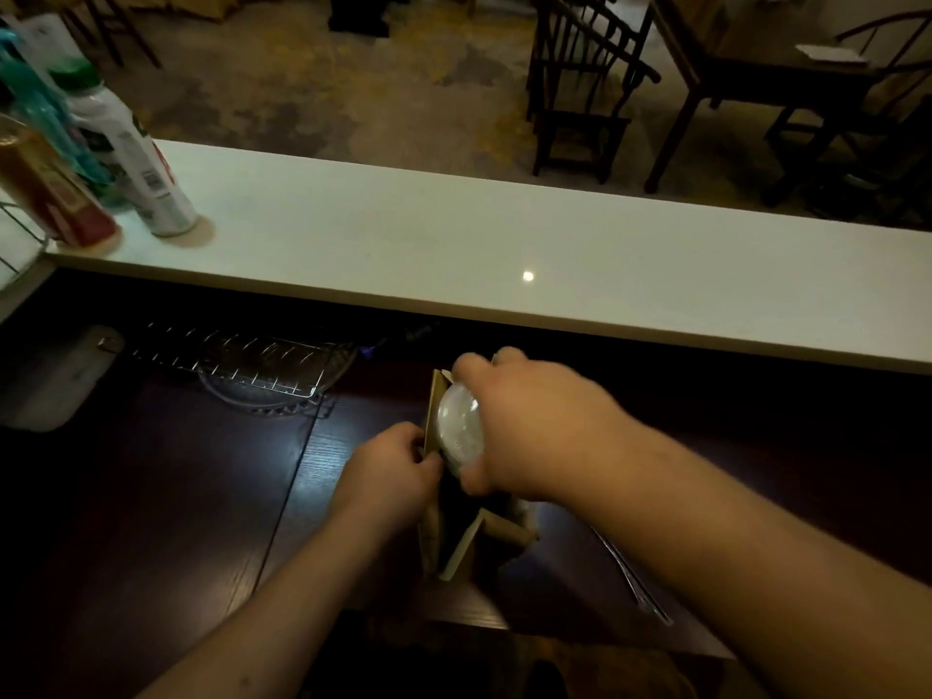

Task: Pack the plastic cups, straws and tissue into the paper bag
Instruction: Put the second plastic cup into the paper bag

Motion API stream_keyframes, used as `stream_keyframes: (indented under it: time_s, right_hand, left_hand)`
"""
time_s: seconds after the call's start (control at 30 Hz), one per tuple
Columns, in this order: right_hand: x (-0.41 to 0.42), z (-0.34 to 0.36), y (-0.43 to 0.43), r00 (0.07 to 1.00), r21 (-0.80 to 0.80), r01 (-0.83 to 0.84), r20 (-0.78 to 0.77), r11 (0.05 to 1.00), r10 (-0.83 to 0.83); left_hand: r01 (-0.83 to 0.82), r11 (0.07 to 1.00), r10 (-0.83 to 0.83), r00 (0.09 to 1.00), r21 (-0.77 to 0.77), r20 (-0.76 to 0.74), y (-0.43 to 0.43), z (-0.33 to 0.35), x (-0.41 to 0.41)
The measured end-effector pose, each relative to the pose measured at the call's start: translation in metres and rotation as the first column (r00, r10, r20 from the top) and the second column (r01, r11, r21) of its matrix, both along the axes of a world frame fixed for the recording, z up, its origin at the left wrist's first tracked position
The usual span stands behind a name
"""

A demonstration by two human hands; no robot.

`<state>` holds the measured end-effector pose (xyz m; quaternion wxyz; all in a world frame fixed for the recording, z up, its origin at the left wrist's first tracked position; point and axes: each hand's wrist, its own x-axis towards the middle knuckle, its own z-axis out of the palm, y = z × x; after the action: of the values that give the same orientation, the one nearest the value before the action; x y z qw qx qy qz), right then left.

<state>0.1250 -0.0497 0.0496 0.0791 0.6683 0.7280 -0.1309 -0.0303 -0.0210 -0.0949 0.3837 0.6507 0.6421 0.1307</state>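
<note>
Fingers (pixel 471 368) of the right hand (pixel 534 426) are gripping a clear plastic cup (pixel 458 426) over the brown paper bag (pixel 432 421).
The left hand (pixel 388 471) is pinching the bag's rim near the dark worktop's (pixel 176 496) front edge.

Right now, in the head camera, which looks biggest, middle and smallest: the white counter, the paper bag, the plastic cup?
1. white counter
2. paper bag
3. plastic cup, gripped by the right hand, partly hidden
</note>
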Motion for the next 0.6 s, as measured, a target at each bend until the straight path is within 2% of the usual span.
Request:
stream_keyframes:
  time_s: [0.1,0.27,0.4,0.47,0.6]
  right_hand:
    - [-0.018,-0.039,0.005,0.998,-0.110,-0.031,0.058,0.993,0.037]
    - [-0.027,-0.102,-0.004,0.996,-0.265,0.011,0.092,0.964,0.014]
    - [-0.034,-0.143,-0.007,0.989,-0.419,0.053,0.147,0.906,0.011]
    - [-0.038,-0.157,-0.008,0.985,-0.451,0.034,0.166,0.892,0.047]
    - [-0.040,-0.167,-0.009,0.983,-0.459,0.074,0.183,0.885,0.013]
  left_hand:
    - [-0.026,0.999,0.026,1.000,-0.023,0.006,0.001,0.001,-0.001]
    - [-0.041,0.999,0.041,0.999,-0.008,0.013,0.002,-0.006,-0.006]
    - [-0.028,1.000,0.028,1.000,0.006,0.008,0.001,-0.008,-0.003]
    - [-0.020,1.000,0.020,1.000,-0.005,0.000,0.000,-0.009,-0.001]
    - [-0.011,1.000,0.011,0.999,-0.005,-0.031,-0.006,-0.013,0.000]
